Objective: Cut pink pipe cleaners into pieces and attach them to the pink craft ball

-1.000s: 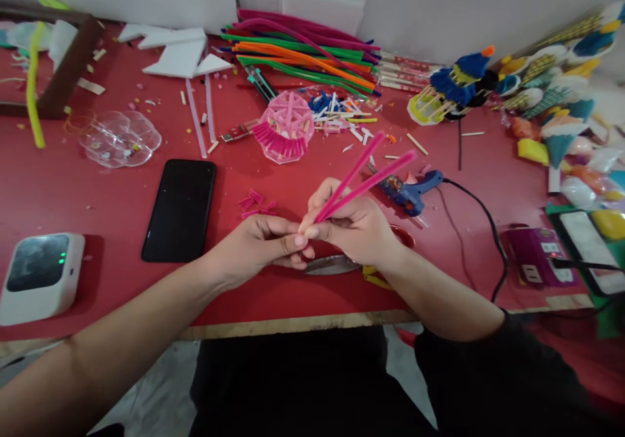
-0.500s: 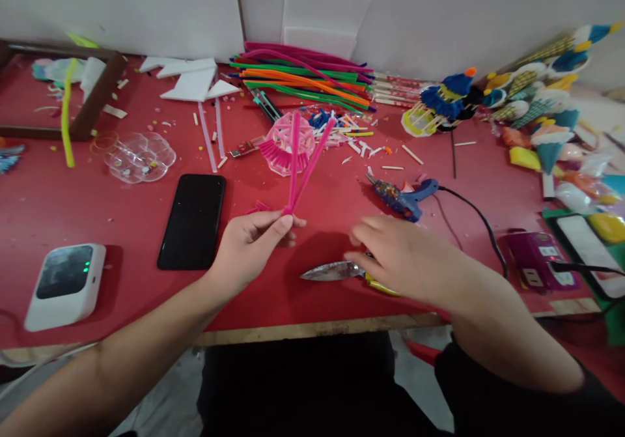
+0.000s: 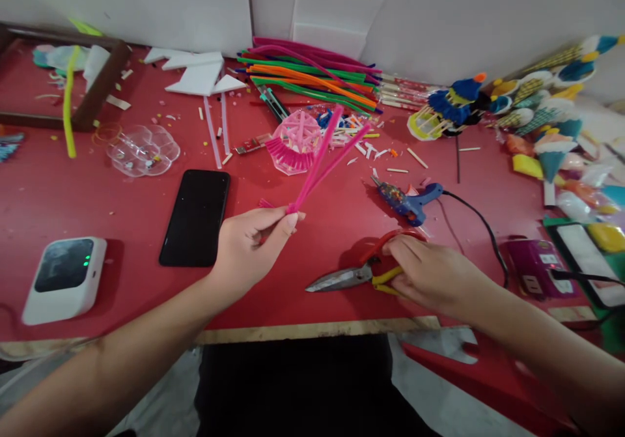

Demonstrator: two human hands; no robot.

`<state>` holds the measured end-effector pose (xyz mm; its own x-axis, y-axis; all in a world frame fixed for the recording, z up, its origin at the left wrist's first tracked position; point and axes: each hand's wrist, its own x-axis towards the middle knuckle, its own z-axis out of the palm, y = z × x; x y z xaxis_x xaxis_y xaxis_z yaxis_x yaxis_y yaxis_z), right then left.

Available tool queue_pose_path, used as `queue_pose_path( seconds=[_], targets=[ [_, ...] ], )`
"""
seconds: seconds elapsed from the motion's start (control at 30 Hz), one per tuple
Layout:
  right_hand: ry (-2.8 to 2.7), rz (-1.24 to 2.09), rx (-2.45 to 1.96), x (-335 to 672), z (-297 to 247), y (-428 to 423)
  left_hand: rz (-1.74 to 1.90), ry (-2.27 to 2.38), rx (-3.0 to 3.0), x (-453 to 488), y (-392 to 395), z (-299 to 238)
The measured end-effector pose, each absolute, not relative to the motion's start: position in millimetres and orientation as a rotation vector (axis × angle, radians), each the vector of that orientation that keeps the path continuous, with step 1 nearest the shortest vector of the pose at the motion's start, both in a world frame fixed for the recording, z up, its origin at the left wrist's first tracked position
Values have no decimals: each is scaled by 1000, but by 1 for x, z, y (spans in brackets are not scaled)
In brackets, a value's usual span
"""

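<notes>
My left hand (image 3: 249, 245) pinches a folded pink pipe cleaner (image 3: 325, 160) at its bend, its two ends fanning up and to the right above the red table (image 3: 73, 196). Closer to the front edge, my right hand (image 3: 432, 274) lies on the handles of the red and yellow scissors (image 3: 359, 275), fingers curled around them. The scissors rest on the table with closed blades pointing left. Just beyond my left hand lie a few short pink cut pieces (image 3: 266, 202).
A black phone (image 3: 196, 217) and a white device (image 3: 63, 279) lie left. A pink wheel-shaped craft (image 3: 295, 142), a bundle of coloured pipe cleaners (image 3: 312, 72), a blue glue gun (image 3: 407, 199) with its cable, a clear tray (image 3: 142, 150) and finished bird crafts (image 3: 527, 105) stand behind.
My right hand let go of the pink pipe cleaner and dropped onto the scissors at the table's front. My left hand kept the pipe cleaner and moved it left.
</notes>
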<state>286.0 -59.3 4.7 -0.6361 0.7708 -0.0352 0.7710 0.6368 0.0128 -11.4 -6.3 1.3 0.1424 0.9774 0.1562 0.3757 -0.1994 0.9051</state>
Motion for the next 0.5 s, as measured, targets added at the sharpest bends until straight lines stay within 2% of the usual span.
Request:
queue_pose_path(
  seconds=[0.13,0.23,0.37,0.5],
  targets=[
    [2851,-76,1708,285,14,-61,1050,1332,1937,-15,-6,0],
    [2618,-582,2027,273,27,-65,1067,1328,2115,-17,-5,-1],
    [2371,-1258,1848,253,44,-69,1140,1300,2333,-17,-4,-6],
    [2147,-1460,1717,235,51,-72,1119,1297,2411,-17,-4,-12]
  ],
)
